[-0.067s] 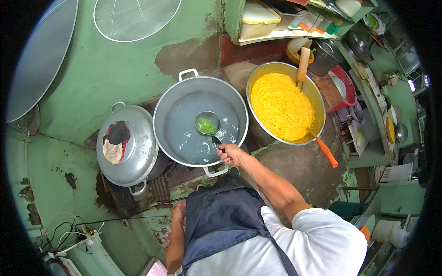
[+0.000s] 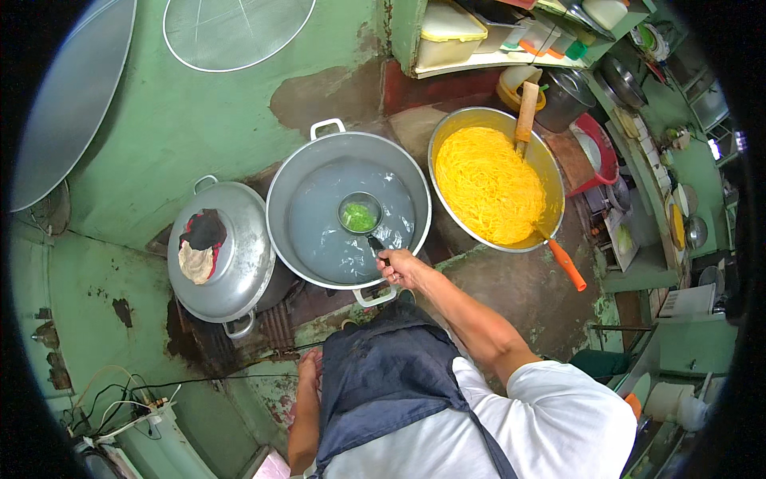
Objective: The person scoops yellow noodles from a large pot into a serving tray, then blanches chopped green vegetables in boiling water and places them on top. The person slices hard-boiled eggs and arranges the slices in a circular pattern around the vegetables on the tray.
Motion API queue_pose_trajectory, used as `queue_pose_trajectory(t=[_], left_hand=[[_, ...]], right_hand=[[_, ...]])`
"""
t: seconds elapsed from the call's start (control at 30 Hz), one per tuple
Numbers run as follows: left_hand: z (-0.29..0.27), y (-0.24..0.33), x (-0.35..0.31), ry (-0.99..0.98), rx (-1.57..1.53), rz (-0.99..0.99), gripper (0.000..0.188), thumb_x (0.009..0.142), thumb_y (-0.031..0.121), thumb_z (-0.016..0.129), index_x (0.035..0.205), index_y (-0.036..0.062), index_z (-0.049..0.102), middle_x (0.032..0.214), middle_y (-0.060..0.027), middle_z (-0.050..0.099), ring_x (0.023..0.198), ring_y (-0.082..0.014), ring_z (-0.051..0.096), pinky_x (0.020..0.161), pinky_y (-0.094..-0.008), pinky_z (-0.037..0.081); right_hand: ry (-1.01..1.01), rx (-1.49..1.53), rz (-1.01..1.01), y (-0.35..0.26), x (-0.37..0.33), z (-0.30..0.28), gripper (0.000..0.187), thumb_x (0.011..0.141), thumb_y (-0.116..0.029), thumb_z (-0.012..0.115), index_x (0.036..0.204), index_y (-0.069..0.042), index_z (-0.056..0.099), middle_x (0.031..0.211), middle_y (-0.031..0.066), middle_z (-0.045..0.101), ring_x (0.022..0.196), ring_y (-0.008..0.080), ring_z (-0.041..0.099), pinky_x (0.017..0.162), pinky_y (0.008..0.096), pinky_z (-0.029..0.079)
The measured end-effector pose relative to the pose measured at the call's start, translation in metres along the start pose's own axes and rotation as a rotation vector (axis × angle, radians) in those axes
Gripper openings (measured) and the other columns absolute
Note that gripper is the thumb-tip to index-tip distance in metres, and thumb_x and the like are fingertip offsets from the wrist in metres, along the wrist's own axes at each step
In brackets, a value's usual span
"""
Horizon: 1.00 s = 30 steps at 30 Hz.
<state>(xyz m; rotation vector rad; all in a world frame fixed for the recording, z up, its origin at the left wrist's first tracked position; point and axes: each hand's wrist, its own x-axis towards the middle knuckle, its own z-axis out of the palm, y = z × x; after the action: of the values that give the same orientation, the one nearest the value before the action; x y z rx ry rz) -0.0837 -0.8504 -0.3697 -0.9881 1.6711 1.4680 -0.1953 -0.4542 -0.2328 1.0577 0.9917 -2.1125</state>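
Observation:
My right hand (image 2: 399, 269) is closed round the black handle of a small strainer (image 2: 361, 199). Chopped green bits (image 2: 358, 216) lie in its round bowl, which sits at the surface of the cloudy water (image 2: 323, 227). That water part-fills a wide metal pot (image 2: 275, 188) in front of me. Down by my side, left of the dark apron (image 2: 383, 375), is my left hand (image 2: 309, 367); its fingers are partly hidden against the apron. Right of the pot stands a large metal bowl (image 2: 556, 188) of yellow noodles (image 2: 487, 188).
A lidded pot (image 2: 191, 263) stands left, with a folded cloth (image 2: 199, 259) on its lid. An orange-handled utensil (image 2: 566, 265) and a wooden-handled one (image 2: 526, 112) stick out of the noodle bowl. Plastic tubs (image 2: 448, 44) fill a shelf behind; a red basin (image 2: 610, 152) is at right.

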Motion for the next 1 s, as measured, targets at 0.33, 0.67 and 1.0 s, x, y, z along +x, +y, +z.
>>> queue_pose_trajectory(t=[0.33,0.67,1.0], left_hand=[[-0.003,-0.045,0.028,0.031,0.571,0.226,0.036,0.088,0.025,0.063,0.116,0.0015,0.067,0.109,-0.0081,0.069,0.098,-0.021,0.063,0.088,-0.0313,0.048],[-0.003,-0.038,0.018,0.009,0.216,0.164,0.039,0.088,0.024,0.062,0.117,0.0004,0.066,0.111,-0.0082,0.067,0.097,-0.0211,0.062,0.088,-0.0312,0.047],[0.005,-0.028,0.007,0.011,0.126,0.17,0.031,0.086,0.018,0.061,0.111,0.002,0.069,0.105,-0.0073,0.069,0.096,-0.0217,0.063,0.086,-0.0315,0.048]], right_hand=[[0.074,-0.117,-0.068,-0.016,0.003,0.008,0.024,0.094,-0.021,0.046,0.073,-0.011,0.05,0.058,-0.0031,0.045,0.044,0.0061,0.037,0.036,0.0233,0.024],[0.197,-0.143,-0.09,-0.021,-0.006,0.022,0.018,0.096,-0.019,0.044,0.081,-0.01,0.048,0.064,-0.0012,0.048,0.044,0.0079,0.038,0.039,0.0264,0.029],[0.139,-0.158,-0.164,-0.028,0.009,0.013,0.023,0.095,-0.018,0.044,0.075,-0.006,0.049,0.058,0.0026,0.046,0.04,0.0107,0.036,0.036,0.0281,0.026]])
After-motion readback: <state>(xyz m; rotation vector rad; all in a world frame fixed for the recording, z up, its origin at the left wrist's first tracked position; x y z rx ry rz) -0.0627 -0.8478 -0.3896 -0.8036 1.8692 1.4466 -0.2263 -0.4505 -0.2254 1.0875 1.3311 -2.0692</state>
